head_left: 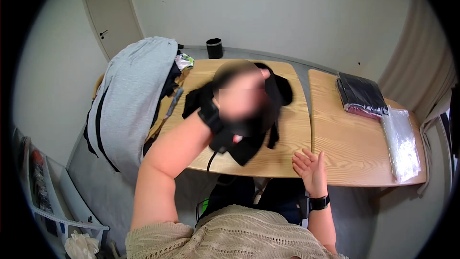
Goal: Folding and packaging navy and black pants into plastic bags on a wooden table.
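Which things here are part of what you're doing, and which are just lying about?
In use, it seems:
black cloth
left hand, blurred, over it
table beneath

Apparently just lying about:
grey cloth
dark wrapped stack
clear plastic
black bin

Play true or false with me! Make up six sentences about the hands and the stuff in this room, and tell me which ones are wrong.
1. The right hand is open and empty. True.
2. The left hand is at the black cloth. True, though blur hides its grip.
3. The bin is white. False: it is black.
4. The big cloth on the left is red. False: it is mostly grey.
5. Clear plastic lies on the right-hand table. True.
6. The door stands wide open. False: it is shut.
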`<state>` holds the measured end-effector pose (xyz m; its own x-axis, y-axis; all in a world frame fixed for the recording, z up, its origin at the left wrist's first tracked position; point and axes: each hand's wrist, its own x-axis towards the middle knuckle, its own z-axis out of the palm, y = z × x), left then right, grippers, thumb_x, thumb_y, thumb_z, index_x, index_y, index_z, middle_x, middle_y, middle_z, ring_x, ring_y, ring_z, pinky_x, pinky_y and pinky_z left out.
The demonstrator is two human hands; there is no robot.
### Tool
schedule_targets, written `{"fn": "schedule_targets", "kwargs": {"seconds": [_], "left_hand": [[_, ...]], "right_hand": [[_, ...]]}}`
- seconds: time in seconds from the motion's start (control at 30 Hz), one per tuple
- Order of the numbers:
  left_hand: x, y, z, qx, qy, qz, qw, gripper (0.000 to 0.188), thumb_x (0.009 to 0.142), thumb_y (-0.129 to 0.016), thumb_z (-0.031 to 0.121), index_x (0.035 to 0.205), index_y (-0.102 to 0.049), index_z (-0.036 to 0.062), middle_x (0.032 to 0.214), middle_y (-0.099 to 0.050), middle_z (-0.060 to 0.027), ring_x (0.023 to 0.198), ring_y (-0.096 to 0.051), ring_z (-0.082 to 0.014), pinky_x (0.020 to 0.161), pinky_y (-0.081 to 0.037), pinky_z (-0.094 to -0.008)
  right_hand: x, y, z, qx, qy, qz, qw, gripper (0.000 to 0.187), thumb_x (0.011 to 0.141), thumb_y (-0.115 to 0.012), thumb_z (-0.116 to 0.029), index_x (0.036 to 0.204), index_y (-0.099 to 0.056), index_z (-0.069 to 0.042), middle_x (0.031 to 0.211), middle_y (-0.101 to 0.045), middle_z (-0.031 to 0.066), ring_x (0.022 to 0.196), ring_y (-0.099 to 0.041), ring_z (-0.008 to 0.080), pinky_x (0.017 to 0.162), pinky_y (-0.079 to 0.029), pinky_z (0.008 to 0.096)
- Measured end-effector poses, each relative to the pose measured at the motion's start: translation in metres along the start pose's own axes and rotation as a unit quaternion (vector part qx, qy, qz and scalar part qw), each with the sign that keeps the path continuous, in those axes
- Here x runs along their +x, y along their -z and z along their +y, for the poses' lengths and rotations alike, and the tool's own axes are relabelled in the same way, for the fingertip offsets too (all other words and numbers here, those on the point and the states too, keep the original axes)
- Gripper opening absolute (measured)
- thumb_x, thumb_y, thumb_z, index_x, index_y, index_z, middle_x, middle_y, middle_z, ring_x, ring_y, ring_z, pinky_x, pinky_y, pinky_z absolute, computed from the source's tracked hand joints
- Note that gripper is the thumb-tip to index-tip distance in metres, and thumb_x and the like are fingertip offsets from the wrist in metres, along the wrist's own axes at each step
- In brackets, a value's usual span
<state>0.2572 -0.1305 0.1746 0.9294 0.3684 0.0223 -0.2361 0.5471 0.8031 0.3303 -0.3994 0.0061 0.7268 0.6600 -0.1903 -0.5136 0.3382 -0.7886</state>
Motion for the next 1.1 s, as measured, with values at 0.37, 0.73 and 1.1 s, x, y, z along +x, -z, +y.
{"fn": "schedule_targets", "kwargs": {"seconds": [0.37,0.73,1.1], "left_hand": [[-0.019,0.08,-0.02,0.268,0.047,0.062,0.96,0.023,0.092,-0.056,0.025,0.102,-0.061,0.005,0.095,-0.065,-0.0068,0.089,-0.062,-0.0149,0.077,-0.049,-0.027],[0.061,0.151,-0.05,0.44,0.14,0.145,0.875,0.041,0.087,-0.06,0.026,0.119,-0.055,0.0006,0.123,-0.052,-0.0134,0.113,-0.046,-0.028,0.089,-0.04,-0.05],[0.118,0.129,-0.093,0.492,0.176,0.066,0.85,0.038,0.085,-0.067,0.019,0.116,-0.058,-0.002,0.113,-0.063,-0.0126,0.104,-0.06,-0.0209,0.09,-0.046,-0.0341]], "right_hand": [[-0.022,0.03,-0.031,0.051,0.005,0.041,0.998,0.044,0.093,-0.054,-0.017,0.132,-0.044,0.001,0.129,-0.054,0.011,0.114,-0.055,0.024,0.099,-0.042,0.0347],[-0.084,0.026,-0.072,-0.382,0.161,0.113,0.903,0.051,0.086,-0.058,0.001,0.133,-0.041,0.003,0.124,-0.054,0.0099,0.113,-0.051,0.0158,0.096,-0.04,0.0271],[-0.032,0.056,-0.139,-0.469,0.121,0.094,0.87,0.038,0.087,-0.059,-0.007,0.124,-0.052,0.0,0.112,-0.059,0.0101,0.107,-0.054,0.0167,0.096,-0.041,0.0287]]}}
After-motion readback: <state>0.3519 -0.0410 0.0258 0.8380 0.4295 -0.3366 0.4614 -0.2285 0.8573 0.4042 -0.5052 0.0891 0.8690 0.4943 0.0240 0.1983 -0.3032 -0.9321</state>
